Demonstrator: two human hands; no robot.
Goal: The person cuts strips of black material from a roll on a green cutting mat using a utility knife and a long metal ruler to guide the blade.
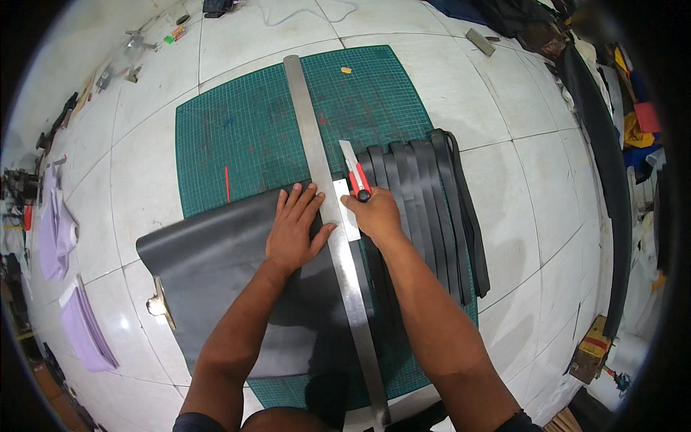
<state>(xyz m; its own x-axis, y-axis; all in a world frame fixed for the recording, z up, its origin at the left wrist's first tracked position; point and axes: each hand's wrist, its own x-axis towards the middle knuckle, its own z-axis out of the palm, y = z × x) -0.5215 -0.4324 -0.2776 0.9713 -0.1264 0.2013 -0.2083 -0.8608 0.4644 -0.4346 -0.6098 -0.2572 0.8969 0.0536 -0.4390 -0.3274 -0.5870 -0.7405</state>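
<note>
My left hand lies with its fingers spread on a black leather-like sheet, its fingertips and thumb reaching the edge of a long steel ruler. The ruler runs lengthwise over the sheet and a green cutting mat. In my right hand is a red utility knife, its blade pointing away from me. The right fingers also touch a small white rectangular piece beside the ruler's right edge. Several cut black strips lie side by side under and beyond my right forearm.
A metal bulldog clip grips the sheet's left edge. On the mat are a thin red stick and a small yellow piece. Folded lilac cloth lies on the tiled floor at left; a long black roll lies at right.
</note>
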